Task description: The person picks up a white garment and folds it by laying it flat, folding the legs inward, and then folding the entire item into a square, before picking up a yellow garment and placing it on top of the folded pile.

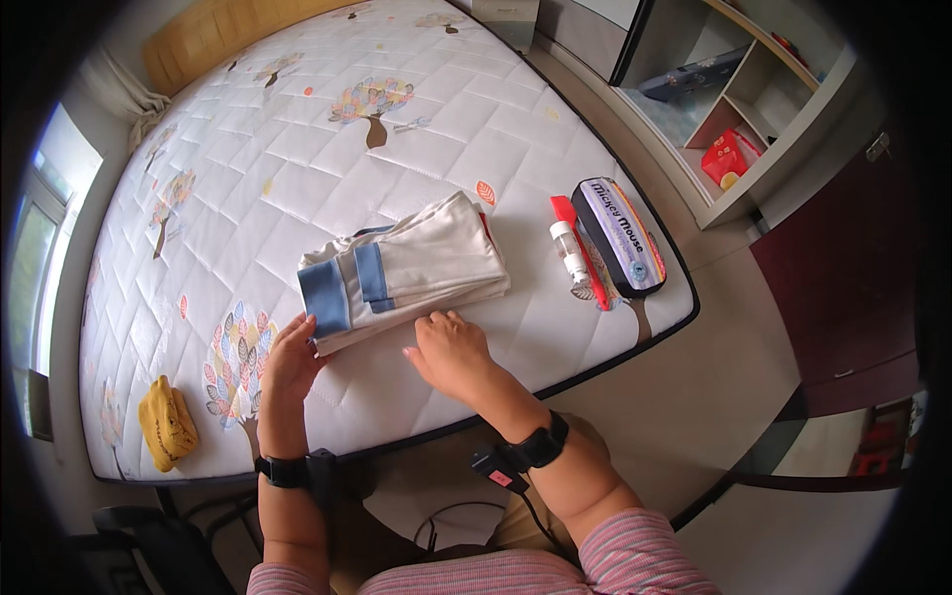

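Note:
A stack of folded cream clothes point(439, 260) with blue cuffs or bands lies on the white quilted mattress point(476, 134). My left hand point(290, 361) is at its near left corner, thumb against the blue band and fingers around the lower edge. Along the near edge of the stack, my right hand point(450, 349) is back-up with curled fingers and the thumb apart. Its fingertips are hidden, so whether it grips the cloth cannot be made out.
To the right lie a red-handled brush or spatula point(591, 260), a small clear bottle with white cap point(569, 253) and a Mickey Mouse pencil case point(621, 238). A yellow cloth item point(167, 424) lies at the near left. An open shelf unit point(714, 126) stands beyond the bed's right side.

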The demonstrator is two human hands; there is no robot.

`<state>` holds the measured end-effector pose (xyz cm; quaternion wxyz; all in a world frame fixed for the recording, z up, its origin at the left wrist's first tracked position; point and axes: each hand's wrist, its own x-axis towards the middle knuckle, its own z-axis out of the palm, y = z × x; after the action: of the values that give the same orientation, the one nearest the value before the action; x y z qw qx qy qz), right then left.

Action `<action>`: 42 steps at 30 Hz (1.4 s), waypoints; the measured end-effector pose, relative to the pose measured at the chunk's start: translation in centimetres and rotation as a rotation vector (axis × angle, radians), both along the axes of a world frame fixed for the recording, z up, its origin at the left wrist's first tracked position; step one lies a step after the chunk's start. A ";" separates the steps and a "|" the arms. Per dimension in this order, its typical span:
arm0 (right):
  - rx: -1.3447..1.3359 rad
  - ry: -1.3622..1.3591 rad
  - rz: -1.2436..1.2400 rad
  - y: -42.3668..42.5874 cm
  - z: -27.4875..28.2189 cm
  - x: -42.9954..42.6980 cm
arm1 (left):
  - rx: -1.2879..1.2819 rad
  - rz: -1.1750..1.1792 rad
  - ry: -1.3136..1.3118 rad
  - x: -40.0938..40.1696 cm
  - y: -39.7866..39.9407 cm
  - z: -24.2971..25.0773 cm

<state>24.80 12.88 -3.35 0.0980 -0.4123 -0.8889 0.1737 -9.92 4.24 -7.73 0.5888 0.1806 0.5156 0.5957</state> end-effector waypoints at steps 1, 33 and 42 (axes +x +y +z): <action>-0.044 0.030 -0.010 -0.2 0.1 -0.1 | -0.007 0.007 -0.016 0.2 -0.3 0.1; -1.611 1.529 -0.632 8.7 -4.2 1.5 | 0.033 0.348 -0.128 5.3 2.2 1.0; -1.589 1.446 -0.671 10.6 -6.7 1.3 | 0.066 0.324 -0.125 6.6 1.9 2.3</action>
<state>26.15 23.48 -10.07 0.3415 -0.3786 -0.1045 0.8539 -3.29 6.13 -5.47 0.5099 0.0768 0.4805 0.7093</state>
